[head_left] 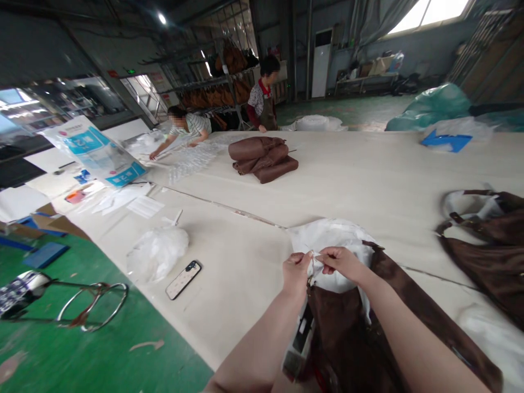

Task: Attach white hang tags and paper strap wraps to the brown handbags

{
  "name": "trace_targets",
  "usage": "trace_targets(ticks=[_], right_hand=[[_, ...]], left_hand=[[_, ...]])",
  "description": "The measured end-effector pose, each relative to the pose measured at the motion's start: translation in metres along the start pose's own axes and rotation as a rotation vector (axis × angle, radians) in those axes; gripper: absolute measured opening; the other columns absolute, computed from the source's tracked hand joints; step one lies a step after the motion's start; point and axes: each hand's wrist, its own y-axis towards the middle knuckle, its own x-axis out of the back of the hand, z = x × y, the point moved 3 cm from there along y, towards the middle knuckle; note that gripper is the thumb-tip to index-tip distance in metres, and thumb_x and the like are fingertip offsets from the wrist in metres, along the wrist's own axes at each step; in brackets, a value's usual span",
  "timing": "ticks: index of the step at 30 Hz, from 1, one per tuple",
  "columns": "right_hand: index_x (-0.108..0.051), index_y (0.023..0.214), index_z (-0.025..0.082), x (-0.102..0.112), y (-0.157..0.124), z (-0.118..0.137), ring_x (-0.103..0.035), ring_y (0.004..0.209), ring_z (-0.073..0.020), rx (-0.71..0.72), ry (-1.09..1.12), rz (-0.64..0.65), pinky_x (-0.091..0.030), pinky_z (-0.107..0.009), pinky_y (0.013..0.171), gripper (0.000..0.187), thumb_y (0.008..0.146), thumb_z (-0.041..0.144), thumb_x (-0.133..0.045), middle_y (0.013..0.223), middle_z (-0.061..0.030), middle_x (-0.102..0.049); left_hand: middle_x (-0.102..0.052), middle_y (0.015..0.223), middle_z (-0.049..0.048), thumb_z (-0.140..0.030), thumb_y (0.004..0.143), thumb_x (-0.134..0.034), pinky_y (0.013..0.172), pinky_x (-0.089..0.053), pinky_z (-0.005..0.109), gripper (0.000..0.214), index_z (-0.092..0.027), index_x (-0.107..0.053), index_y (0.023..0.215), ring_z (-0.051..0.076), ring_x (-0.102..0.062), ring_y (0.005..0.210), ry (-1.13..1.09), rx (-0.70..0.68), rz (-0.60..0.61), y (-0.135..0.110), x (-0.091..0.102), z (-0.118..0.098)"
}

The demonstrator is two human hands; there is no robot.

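A brown bag [347,333] lies at the near edge of the big cream work table [368,174], stuffed with white filling [323,237] that bulges out of its top. My left hand [295,271] and my right hand [341,263] meet just above the bag's opening. Both are closed in a pinch on a thin white strip or tie at the filling, between their fingertips. My forearms cross over the brown bag.
A phone [183,279] and a crumpled clear plastic bag [158,252] lie to the left. Folded brown bags [264,157] sit mid-table, more brown bags [487,240] at right. Two people [262,98] work at the far end. A metal stool ring [92,305] stands on the green floor.
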Motion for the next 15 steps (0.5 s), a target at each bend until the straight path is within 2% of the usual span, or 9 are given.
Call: trace_targets(ticks=[3,6,9,10,12,15], right_hand=[[-0.066,0.077,0.016,0.004,-0.002,0.008,-0.061,0.052,-0.0129,0.003,-0.109,0.099,-0.048,-0.022,0.053,0.036,0.075,0.052,-0.063,0.054,-0.0003,-0.065],[-0.066,0.073,0.016,0.005,-0.002,0.012,-0.063,0.054,-0.015,-0.009,-0.192,0.186,-0.048,-0.023,0.052,0.031,0.073,0.047,-0.065,0.054,-0.001,-0.064],[-0.064,0.074,0.016,0.0,0.0,0.013,-0.064,0.058,-0.0169,0.013,-0.235,0.203,-0.049,-0.025,0.055,0.021,0.07,0.036,-0.067,0.058,-0.0012,-0.066],[-0.065,0.079,0.017,-0.003,0.0,0.014,-0.065,0.062,-0.0171,0.063,-0.236,0.175,-0.05,-0.026,0.058,0.019,0.068,0.032,-0.067,0.064,-0.0013,-0.068],[-0.062,0.095,0.018,-0.01,-0.001,0.016,-0.066,0.073,-0.0167,0.197,-0.2,0.081,-0.051,-0.026,0.066,0.028,0.068,0.025,-0.064,0.085,-0.0025,-0.07],[-0.054,0.112,0.019,-0.019,-0.007,0.019,-0.066,0.08,-0.0149,0.287,-0.184,-0.149,-0.051,-0.027,0.072,0.041,0.071,0.023,-0.058,0.107,-0.0059,-0.066]], left_hand=[[-0.059,0.064,0.0021,-0.041,0.07,-0.071,0.058,-0.041,0.024,0.03,-0.015,-0.066,0.056,0.015,-0.055,0.065,0.185,-0.087,0.053,0.003,0.002,-0.002],[-0.061,0.067,0.0006,-0.029,0.072,-0.07,0.062,-0.042,0.022,0.018,-0.017,-0.069,0.059,0.013,-0.057,0.067,0.46,-0.185,0.216,0.007,0.003,-0.011],[-0.064,0.072,0.0002,-0.023,0.072,-0.069,0.064,-0.044,0.022,0.006,-0.019,-0.073,0.069,0.012,-0.058,0.066,0.697,-0.256,0.351,0.013,0.007,-0.024],[-0.065,0.073,0.0004,-0.021,0.072,-0.069,0.064,-0.045,0.022,0.005,-0.019,-0.073,0.07,0.012,-0.058,0.066,0.755,-0.272,0.371,0.014,0.009,-0.028],[-0.066,0.076,0.0007,-0.018,0.072,-0.068,0.064,-0.045,0.022,0.005,-0.019,-0.072,0.071,0.012,-0.058,0.066,0.84,-0.296,0.372,0.017,0.012,-0.033],[-0.067,0.077,0.0017,-0.014,0.074,-0.063,0.065,-0.045,0.022,0.009,-0.018,-0.071,0.073,0.012,-0.059,0.067,0.892,-0.322,0.31,0.018,0.018,-0.036]])
